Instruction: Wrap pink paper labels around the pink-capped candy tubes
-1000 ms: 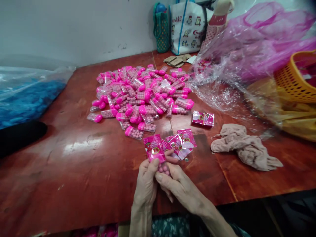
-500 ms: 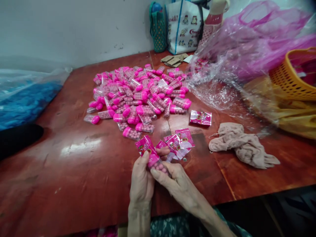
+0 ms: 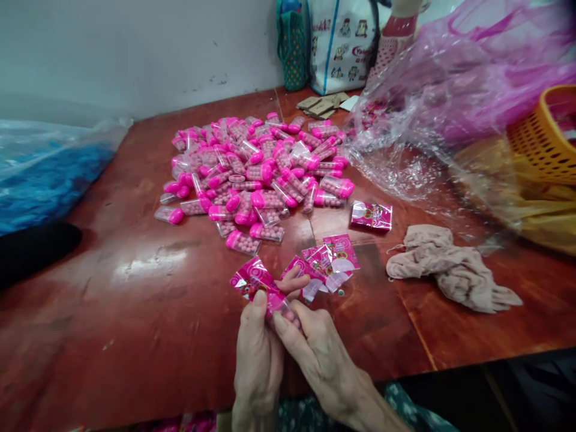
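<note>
Between my hands is a small clear candy bottle [image 3: 291, 318] filled with pink balls, its upper part inside a shiny pink printed wrapper sleeve [image 3: 252, 275]. My left hand [image 3: 258, 360] pinches the sleeve under its thumb, with its fingers stretching behind. Lower down, my right hand [image 3: 324, 351] grips the bottle's end between thumb and fingers. Just beyond my hands lie several loose printed sleeves [image 3: 339, 249], overlapping on the table. A large heap of pink-capped candy bottles [image 3: 243, 162] spreads farther back.
On the red-brown table [image 3: 135, 336] are a bundle of sleeves [image 3: 371, 216] and a crumpled beige glove [image 3: 450, 267]. Clear and pink plastic bags [image 3: 468, 90] and a yellow basket [image 3: 546, 141] stand right. A bag of blue items [image 3: 49, 180] lies left; a white tote [image 3: 344, 48] stands behind.
The sleeve's free end has swung left and down, and now looks more folded. Both hands, still on the bottle and sleeve, are slightly lower in view; the camera has shifted a little.
</note>
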A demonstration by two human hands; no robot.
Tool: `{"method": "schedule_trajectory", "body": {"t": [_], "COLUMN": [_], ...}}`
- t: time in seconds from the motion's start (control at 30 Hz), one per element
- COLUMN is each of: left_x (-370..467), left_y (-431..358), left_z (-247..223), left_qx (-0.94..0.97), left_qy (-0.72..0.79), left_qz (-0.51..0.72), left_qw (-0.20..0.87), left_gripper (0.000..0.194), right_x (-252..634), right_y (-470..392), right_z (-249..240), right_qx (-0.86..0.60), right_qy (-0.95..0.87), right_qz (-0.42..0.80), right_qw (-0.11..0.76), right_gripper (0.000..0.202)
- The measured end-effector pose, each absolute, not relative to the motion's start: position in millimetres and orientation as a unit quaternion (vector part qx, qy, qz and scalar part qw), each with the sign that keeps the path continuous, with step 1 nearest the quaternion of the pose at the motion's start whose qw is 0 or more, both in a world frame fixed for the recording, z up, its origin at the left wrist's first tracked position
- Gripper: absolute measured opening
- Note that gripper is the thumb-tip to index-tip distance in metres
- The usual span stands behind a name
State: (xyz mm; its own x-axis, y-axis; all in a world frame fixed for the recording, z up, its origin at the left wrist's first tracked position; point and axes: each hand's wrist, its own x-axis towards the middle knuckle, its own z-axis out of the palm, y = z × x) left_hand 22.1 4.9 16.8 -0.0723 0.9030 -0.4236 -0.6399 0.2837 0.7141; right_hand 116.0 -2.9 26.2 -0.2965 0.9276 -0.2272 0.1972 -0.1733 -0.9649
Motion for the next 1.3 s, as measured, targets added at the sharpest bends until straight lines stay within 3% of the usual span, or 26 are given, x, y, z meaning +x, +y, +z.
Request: {"method": "schedule_trajectory", "body": {"t": [0.23,0.57,0.8,0.9,1.1,1.3], "left_x": [12.6,26.8,25.8,26.6,37.2,27.7], "left_y": [6.8,-3.1,-1.6,-4.9,-18.1,-16.9], "left_z": [18.2,26.8,35.3,38.2,36.4,36.2], "left_qx": [0.126,0.151,0.087,0.094,0.141,0.071], "left_qy": [0.432,0.449,0.439,0.453,0.480,0.446], "left_qz": [0.576,0.548,0.611,0.647,0.644,0.664], "left_qw": [0.683,0.690,0.653,0.606,0.579,0.596], "left_gripper": [0.034,0.025,0.032,0.034,0.038,0.033], "right_x": [106.9,119.6,113.0,101.8,92.5,98.4], "right_y": [2.9,-5.6,-7.1,-14.4,-33.4,-24.0], "right_z": [12.7,38.2,22.5,15.7,11.7,5.6], "right_qx": [-0.457,-0.509,-0.423,-0.453,-0.502,-0.467], "right_qy": [-0.526,-0.532,-0.543,-0.551,-0.541,-0.546], "right_qz": [0.602,0.574,0.616,0.599,0.528,0.582], "right_qw": [0.389,0.359,0.384,0.364,0.420,0.382], "right_gripper": [0.030,0.032,0.032,0.037,0.038,0.036]}}
